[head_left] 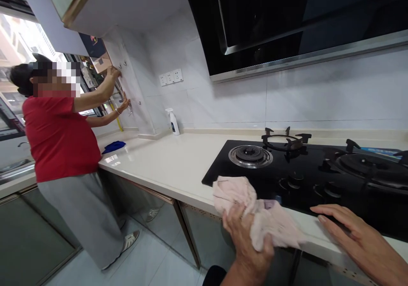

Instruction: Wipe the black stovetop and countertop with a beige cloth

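A pale pink cloth [235, 191] is bunched up in my left hand [245, 237], whose fingers are wrapped round it. It hangs over the counter's front edge and touches the near left corner of the black gas hob [219, 165]. My right hand [353, 233] lies on the hob's front edge, below the control knobs [330, 190], with its fingers stretched out and nothing in them. The hob's left burner [250, 154] is bare of its pot support. A black pot support [285, 142] stands behind it, towards the wall.
A black range hood [270, 31] hangs above the hob. On the white counter [165, 162] stand a white spray bottle [174, 122] and a blue cloth [114, 146]. At the left, a person in a red top [63, 137] reaches towards the wall with both hands.
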Available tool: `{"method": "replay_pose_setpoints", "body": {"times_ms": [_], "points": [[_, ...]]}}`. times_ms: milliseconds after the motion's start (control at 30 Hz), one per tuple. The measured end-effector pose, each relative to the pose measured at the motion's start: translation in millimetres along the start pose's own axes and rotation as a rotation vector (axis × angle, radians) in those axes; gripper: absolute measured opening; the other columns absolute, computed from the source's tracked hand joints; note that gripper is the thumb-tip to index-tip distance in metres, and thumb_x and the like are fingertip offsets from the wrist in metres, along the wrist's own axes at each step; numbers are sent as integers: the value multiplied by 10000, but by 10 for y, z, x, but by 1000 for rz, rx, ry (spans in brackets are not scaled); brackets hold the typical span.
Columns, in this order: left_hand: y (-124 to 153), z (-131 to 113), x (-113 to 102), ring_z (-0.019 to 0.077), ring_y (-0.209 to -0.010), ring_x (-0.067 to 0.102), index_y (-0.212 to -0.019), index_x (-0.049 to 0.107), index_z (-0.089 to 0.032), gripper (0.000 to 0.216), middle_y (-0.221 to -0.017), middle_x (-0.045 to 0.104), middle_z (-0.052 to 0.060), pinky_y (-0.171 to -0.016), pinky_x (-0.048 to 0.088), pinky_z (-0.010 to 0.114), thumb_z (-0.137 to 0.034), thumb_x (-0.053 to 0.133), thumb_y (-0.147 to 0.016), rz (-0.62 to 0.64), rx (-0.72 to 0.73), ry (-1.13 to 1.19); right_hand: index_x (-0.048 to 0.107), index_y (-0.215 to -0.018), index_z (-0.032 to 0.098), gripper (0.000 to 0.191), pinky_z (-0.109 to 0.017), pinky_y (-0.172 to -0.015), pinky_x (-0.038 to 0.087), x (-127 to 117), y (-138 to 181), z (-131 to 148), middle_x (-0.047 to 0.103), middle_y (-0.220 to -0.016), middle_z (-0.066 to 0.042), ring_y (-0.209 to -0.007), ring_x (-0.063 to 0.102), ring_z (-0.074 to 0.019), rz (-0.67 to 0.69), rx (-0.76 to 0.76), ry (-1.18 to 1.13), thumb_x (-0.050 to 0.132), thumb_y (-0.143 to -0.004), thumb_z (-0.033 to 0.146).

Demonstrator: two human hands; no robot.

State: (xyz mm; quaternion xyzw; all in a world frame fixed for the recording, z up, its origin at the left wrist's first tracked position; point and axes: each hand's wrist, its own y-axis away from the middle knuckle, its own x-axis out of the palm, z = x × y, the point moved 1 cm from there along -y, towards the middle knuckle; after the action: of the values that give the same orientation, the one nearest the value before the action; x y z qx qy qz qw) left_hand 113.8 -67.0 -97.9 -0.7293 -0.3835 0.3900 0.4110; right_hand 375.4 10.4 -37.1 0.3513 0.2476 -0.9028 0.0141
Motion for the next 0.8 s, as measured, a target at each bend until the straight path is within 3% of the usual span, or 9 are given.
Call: {"method": "replay_pose_setpoints", "body": {"times_ms": [100, 200, 300, 433, 600, 800], "points": [[241, -203, 232, 440, -1297, 550, -1205, 604, -323, 575, -1320, 638, 169, -1104, 338, 775, -608, 659, -708, 177, 90, -21, 742, -1095, 348, 483, -460, -940, 587, 33, 0, -80, 716, -1258, -40, -1168, 667, -304, -8, -33, 8, 513, -907, 729], [314, -285, 386, 434, -1239, 590, -1128, 648, -339, 597, -1275, 668, 148, -1067, 375, 749, -670, 697, -634, 314, 191, -2, 748, -1095, 334, 477, -477, -995, 557, 49, -18, -127, 719, -1241, -53, -1166, 663, -300, -15, -72, 13, 493, -933, 703], [184, -259, 371, 388, -1167, 634, -1128, 655, -340, 614, -1203, 699, 123, -1055, 410, 674, -701, 712, -635, 249, 276, 76, 750, -1082, 332, 477, -489, -1014, 545, 32, -32, -116, 721, -1230, -55, -1166, 661, -298, 7, -77, 26, 483, -940, 700], [-109, -114, 141, 313, -1112, 668, -1252, 632, -329, 718, -1168, 720, 97, -1057, 443, 552, -744, 721, -672, 162, 375, 132, 747, -1074, 341, 475, -445, -938, 586, -15, -18, -38, 714, -1254, -49, -1176, 657, -294, 34, -43, 19, 492, -928, 714], [-401, 310, -229, 290, -1126, 678, -1319, 590, -277, 768, -1211, 707, 114, -1074, 438, 509, -749, 700, -723, 187, 485, 19, 739, -1106, 374, 465, -377, -807, 617, -43, 18, 50, 701, -1294, -36, -1179, 656, -295, 40, 30, 9, 515, -908, 730], [-640, 1219, -615, 309, -1188, 657, -1347, 530, -263, 690, -1256, 678, 139, -1114, 428, 554, -674, 640, -805, 178, 540, -135, 737, -1111, 385, 459, -377, -805, 612, -25, 14, 74, 701, -1286, -31, -1166, 654, -294, 49, 39, -4, 509, -911, 729]]}}
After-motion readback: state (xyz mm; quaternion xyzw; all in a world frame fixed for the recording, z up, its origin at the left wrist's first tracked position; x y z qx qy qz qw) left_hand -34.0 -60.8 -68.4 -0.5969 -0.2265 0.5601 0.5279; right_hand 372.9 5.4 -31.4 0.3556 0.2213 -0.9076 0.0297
